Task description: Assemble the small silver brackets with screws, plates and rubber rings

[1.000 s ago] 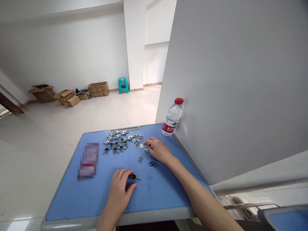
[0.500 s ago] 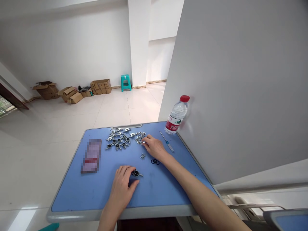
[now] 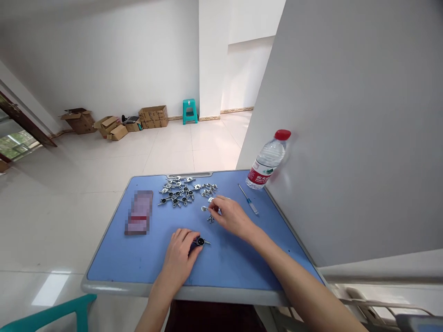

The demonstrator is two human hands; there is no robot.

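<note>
On the blue table point(image 3: 114, 263), my left hand point(image 3: 179, 252) has its thumb and fingers closed on a small metal fitting with a round black face point(image 3: 200, 241). My right hand point(image 3: 232, 216) is in a pinch on a small silver metal piece point(image 3: 204, 209), which sticks out to the left of the fingertips. Just below those fingertips lies a little heap of screws point(image 3: 210, 219). Farther back, a cluster of similar black-faced fittings point(image 3: 177, 194) is spread out, with loose silver metal pieces point(image 3: 209, 188) to its right. The black rings are hidden behind my right hand.
A screwdriver point(image 3: 248, 199) lies right of my right hand. Behind it, a water bottle point(image 3: 266, 163) stands near the grey panel point(image 3: 346, 138). A blurred purple item point(image 3: 140, 210) lies on the left. Cardboard boxes point(image 3: 153, 117) and a teal stool point(image 3: 189, 111) stand by the far wall.
My right hand has drawn back from the loose metal pieces toward me, bringing a small silver piece over the screws. My left hand has closed its thumb onto the black-faced fitting. The view has shifted.
</note>
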